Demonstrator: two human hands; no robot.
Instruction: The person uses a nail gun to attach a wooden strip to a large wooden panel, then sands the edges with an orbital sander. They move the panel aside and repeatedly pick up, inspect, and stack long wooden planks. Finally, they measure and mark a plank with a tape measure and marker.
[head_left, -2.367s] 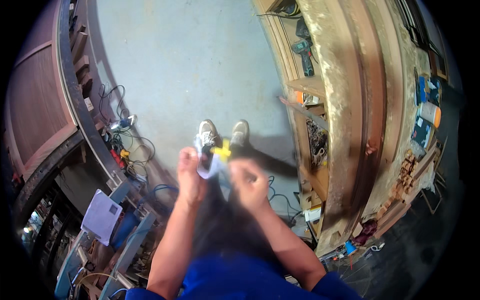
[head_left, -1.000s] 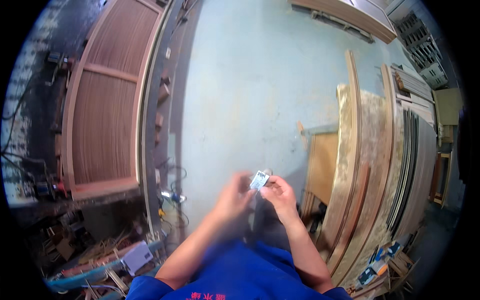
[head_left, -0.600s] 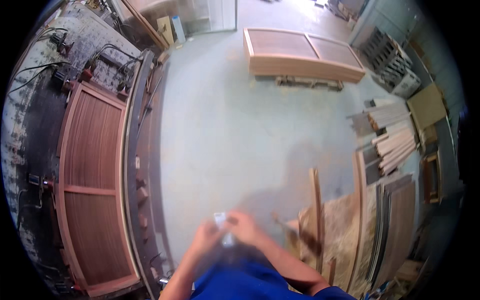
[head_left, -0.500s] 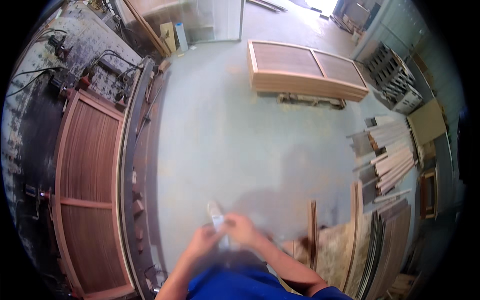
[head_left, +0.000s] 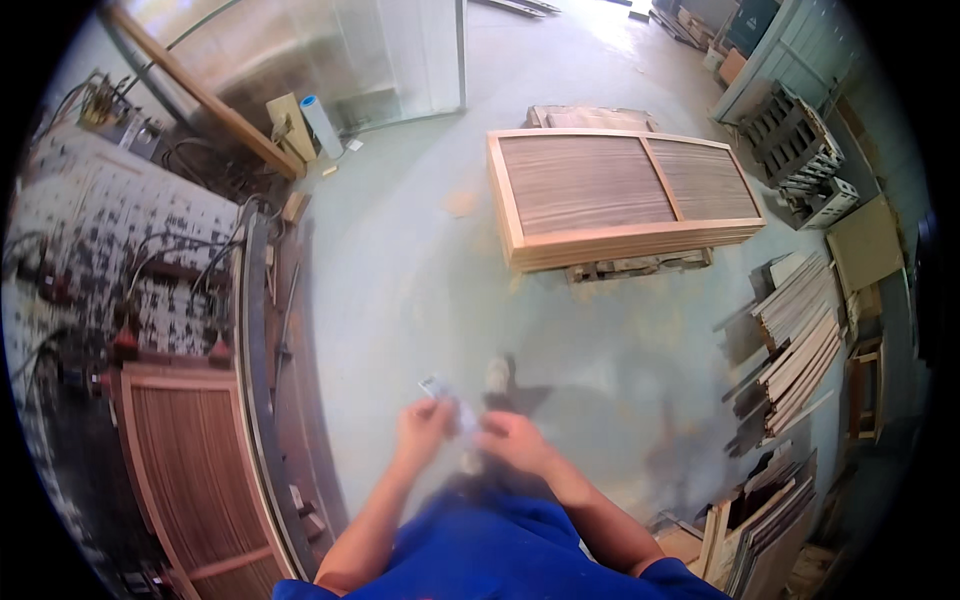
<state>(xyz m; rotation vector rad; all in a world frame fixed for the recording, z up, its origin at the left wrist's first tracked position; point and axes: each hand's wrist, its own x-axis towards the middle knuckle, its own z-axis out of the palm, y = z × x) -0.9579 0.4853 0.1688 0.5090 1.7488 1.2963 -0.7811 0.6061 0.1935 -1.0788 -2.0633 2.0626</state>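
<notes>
Both hands meet in front of the chest over the concrete floor (head_left: 400,300), well short of the stack of wooden door panels (head_left: 620,195) that lies further ahead. The left hand (head_left: 422,428) is curled shut, pinching a small pale card-like piece (head_left: 445,395) at its lower end, so the piece sticks up and to the left out of the fingers. The right hand (head_left: 512,440) sits just beside it, fingers bent toward the same piece; motion blur hides whether it truly grips it or only touches. A shoe (head_left: 497,375) shows on the floor just ahead of the piece, between the hands and the door panels. To handle the piece well, I would judge it best to stand still, hold it firmly between thumb and forefinger of the left hand, and let the right fingers work its free edge slowly
</notes>
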